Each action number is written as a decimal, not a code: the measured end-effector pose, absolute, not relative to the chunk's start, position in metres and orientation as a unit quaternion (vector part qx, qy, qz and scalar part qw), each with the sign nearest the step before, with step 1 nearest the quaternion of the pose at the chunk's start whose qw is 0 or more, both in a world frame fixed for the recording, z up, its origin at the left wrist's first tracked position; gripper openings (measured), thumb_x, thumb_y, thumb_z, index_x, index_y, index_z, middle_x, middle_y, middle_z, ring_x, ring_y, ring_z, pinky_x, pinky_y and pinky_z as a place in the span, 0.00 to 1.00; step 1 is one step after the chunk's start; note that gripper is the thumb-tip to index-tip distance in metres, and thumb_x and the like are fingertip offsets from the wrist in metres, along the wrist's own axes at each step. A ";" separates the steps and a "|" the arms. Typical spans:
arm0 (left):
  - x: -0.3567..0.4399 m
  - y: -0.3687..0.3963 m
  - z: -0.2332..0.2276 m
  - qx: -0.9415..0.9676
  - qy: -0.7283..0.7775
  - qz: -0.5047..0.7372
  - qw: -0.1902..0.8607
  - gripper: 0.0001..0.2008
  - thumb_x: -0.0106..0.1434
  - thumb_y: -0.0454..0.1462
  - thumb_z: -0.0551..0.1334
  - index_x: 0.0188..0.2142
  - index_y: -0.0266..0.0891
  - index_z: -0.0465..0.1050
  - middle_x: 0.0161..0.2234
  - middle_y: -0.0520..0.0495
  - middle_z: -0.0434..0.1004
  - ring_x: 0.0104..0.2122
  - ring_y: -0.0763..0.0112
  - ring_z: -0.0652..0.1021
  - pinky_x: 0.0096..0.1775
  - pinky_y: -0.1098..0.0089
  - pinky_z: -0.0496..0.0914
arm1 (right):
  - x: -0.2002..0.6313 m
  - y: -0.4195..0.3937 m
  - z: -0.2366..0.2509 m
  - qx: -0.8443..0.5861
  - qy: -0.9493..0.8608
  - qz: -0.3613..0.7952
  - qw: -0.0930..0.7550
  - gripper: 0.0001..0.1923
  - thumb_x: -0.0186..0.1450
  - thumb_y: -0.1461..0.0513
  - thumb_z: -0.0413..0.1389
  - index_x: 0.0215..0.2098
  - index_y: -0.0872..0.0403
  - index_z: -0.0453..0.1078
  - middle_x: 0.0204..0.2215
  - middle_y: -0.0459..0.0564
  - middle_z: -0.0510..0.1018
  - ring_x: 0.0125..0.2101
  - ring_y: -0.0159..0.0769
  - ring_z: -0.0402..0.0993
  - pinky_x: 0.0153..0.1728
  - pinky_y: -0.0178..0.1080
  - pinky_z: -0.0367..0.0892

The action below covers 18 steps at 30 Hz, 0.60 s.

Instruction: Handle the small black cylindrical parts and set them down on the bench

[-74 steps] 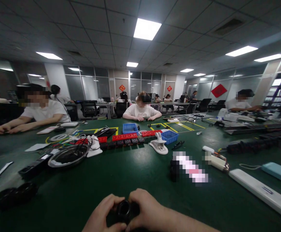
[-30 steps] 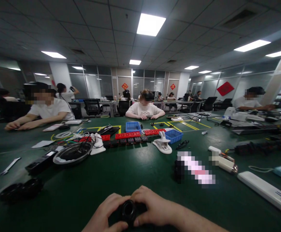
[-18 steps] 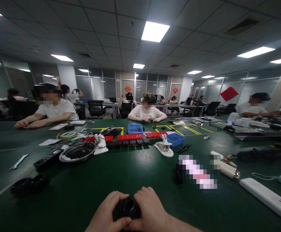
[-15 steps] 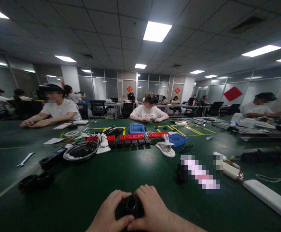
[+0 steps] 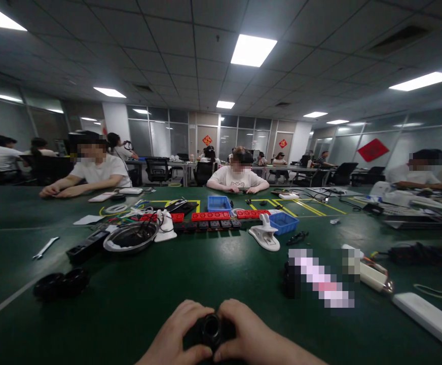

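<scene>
Low at the front of the table, my left hand (image 5: 180, 332) and my right hand (image 5: 246, 329) both grip a black, round, hollow part (image 5: 211, 327) like a ring or pipe fitting. Its round opening faces up toward me. Fingers and thumbs curl around it from both sides, hiding its lower part. Similar-looking black round parts (image 5: 61, 283) lie to the left on the green table (image 5: 137, 304).
A wrench (image 5: 46, 248) lies at the left. Further back are a metal bowl (image 5: 130, 238), red socket strips (image 5: 210, 216), a white clip base (image 5: 264, 234) and a blue basket (image 5: 283, 223). A long white bar (image 5: 430, 319) lies right. Co-workers sit across the table.
The whole view has shifted slightly, so the scene appears a little further right. My hands keep their hold on the black part, with the right hand's fingers slightly lower and more curled.
</scene>
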<state>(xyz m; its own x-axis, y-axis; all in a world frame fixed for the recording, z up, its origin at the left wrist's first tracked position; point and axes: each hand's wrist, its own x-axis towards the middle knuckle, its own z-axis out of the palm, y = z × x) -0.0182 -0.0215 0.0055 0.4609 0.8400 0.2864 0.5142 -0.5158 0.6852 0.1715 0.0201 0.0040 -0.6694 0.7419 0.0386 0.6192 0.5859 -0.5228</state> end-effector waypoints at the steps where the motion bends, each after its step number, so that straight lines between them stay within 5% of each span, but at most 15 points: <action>1: -0.017 -0.022 0.005 0.803 0.435 0.315 0.260 0.19 0.53 0.41 0.61 0.45 0.45 0.65 0.39 0.47 0.69 0.39 0.63 0.69 0.40 0.65 0.65 | 0.169 0.018 0.003 -0.409 -0.877 0.216 0.127 0.27 0.40 0.46 0.61 0.29 0.55 0.65 0.28 0.45 0.68 0.29 0.34 0.62 0.27 0.33 0.55; 6: -0.015 -0.026 0.007 0.771 0.485 0.335 0.240 0.18 0.52 0.39 0.62 0.44 0.44 0.67 0.38 0.46 0.70 0.39 0.62 0.69 0.41 0.64 0.65 | 0.161 0.009 0.008 -0.436 -0.878 0.135 0.143 0.31 0.40 0.41 0.57 0.30 0.55 0.64 0.30 0.48 0.69 0.32 0.40 0.62 0.35 0.41 0.55; 11: -0.017 -0.026 0.017 0.810 0.416 0.309 0.276 0.21 0.55 0.41 0.60 0.49 0.47 0.63 0.37 0.48 0.72 0.37 0.65 0.70 0.40 0.67 0.65 | 0.176 0.010 0.020 -0.323 -0.895 0.274 0.136 0.33 0.45 0.54 0.62 0.47 0.50 0.59 0.41 0.48 0.67 0.40 0.39 0.61 0.40 0.39 0.56; 18: -0.020 -0.023 0.010 0.815 0.409 0.305 0.276 0.21 0.53 0.39 0.61 0.48 0.48 0.64 0.36 0.50 0.74 0.35 0.66 0.71 0.38 0.69 0.65 | 0.184 0.025 0.025 -0.272 -0.889 0.356 0.095 0.13 0.50 0.64 0.60 0.35 0.55 0.68 0.32 0.44 0.68 0.34 0.32 0.64 0.35 0.32 0.58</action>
